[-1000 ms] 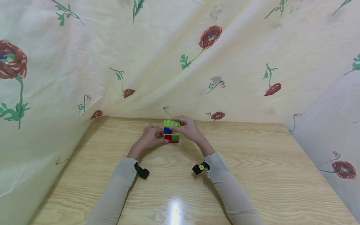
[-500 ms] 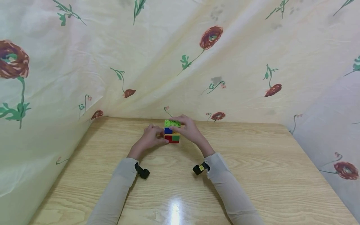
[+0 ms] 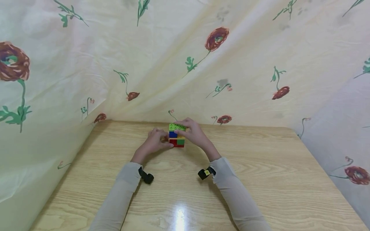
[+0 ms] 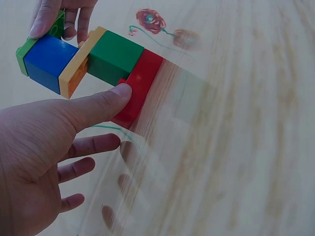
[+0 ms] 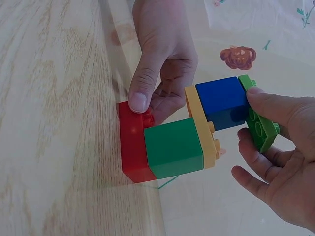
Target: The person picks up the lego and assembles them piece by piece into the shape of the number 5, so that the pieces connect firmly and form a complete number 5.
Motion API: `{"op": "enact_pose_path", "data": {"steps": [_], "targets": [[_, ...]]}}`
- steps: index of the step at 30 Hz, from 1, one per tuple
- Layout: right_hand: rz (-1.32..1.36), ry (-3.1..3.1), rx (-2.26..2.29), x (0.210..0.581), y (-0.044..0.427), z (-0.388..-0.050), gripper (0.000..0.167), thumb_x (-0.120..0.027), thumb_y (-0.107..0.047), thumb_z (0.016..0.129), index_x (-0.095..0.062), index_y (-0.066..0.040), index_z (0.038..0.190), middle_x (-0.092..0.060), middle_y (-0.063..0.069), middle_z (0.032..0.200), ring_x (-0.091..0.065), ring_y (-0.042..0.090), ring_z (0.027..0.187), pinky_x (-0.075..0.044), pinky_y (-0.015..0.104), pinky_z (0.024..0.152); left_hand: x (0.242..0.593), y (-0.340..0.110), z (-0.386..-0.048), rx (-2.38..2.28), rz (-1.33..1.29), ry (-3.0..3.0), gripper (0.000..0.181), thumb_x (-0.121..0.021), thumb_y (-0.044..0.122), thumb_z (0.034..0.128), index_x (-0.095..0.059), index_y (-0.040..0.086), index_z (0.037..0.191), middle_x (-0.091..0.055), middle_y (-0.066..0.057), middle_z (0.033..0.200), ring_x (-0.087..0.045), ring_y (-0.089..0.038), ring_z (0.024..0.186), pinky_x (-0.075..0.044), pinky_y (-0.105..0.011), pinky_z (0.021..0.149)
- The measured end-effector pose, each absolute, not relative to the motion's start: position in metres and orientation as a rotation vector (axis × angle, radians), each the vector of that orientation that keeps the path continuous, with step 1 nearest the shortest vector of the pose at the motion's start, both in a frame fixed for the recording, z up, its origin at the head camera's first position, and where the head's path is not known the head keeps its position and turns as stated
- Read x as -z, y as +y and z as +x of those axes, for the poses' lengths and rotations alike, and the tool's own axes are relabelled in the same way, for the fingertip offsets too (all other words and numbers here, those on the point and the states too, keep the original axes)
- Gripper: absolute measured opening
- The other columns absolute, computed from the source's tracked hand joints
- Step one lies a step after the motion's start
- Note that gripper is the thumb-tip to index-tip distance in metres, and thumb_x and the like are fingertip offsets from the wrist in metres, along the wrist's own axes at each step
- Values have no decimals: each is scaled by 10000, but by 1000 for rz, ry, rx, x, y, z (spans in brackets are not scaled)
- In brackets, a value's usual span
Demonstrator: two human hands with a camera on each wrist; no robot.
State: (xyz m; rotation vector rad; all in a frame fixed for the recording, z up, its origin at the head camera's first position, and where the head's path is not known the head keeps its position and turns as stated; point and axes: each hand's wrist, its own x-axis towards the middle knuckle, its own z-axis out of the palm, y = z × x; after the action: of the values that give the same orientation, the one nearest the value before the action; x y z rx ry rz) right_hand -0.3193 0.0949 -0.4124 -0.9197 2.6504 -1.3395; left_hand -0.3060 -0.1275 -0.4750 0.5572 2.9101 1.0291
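Observation:
A stack of toy building bricks stands upright near the back edge of the table. At its foot lies a red brick [image 5: 132, 147], with a dark green brick [image 5: 172, 147] on one end. Above sits a yellow-orange plate [image 4: 74, 73], then a blue brick [image 4: 49, 61] on the opposite end. A light green studded plate [image 3: 173, 126] tops the blue brick. My left hand [image 3: 152, 141] holds the red brick, thumb on its front, other fingers behind. My right hand [image 3: 196, 133] grips the light green plate, its thumb by the blue brick and fingers on the far side.
The wooden table [image 3: 260, 166] spreads out on both sides of the arms. A flowered cloth [image 3: 162, 64] hangs behind and beside it. Black wrist straps with cameras [image 3: 148, 178] sit at both cuffs.

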Motion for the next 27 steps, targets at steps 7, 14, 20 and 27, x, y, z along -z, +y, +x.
{"op": "enact_pose_path", "data": {"steps": [7,14,20,27], "targets": [[-920,2659,1317,412,95,-319,399,-707,-246,975,-666,-134,1356,-627,118,1139,-547,231,977,-474,325,778,476,-127,-306,-1045,554,2902,222,-830,353,860,-726,164,912,-689,8,946,-419,-239,1031,-268,-495,981],[-899,2676,1308,411,94,-317,397,-714,-241,971,-671,-139,1352,-624,119,1131,-541,227,964,-467,318,769,476,-127,-306,-1042,556,2908,211,-827,344,866,-729,160,897,-693,9,935,-417,-233,1008,-273,-482,958],[-895,2686,1313,410,93,-317,390,-720,-230,966,-678,-140,1343,-628,122,1129,-547,224,962,-466,318,769,474,-127,-305,-1038,559,2905,210,-826,345,865,-743,160,920,-703,8,950,-419,-229,1002,-279,-475,958],[-901,2696,1321,410,93,-317,393,-731,-221,957,-682,-135,1337,-637,124,1123,-558,227,973,-467,319,783,474,-126,-306,-1040,551,2901,213,-826,346,866,-738,160,922,-697,2,953,-416,-238,1024,-272,-495,978]]}}
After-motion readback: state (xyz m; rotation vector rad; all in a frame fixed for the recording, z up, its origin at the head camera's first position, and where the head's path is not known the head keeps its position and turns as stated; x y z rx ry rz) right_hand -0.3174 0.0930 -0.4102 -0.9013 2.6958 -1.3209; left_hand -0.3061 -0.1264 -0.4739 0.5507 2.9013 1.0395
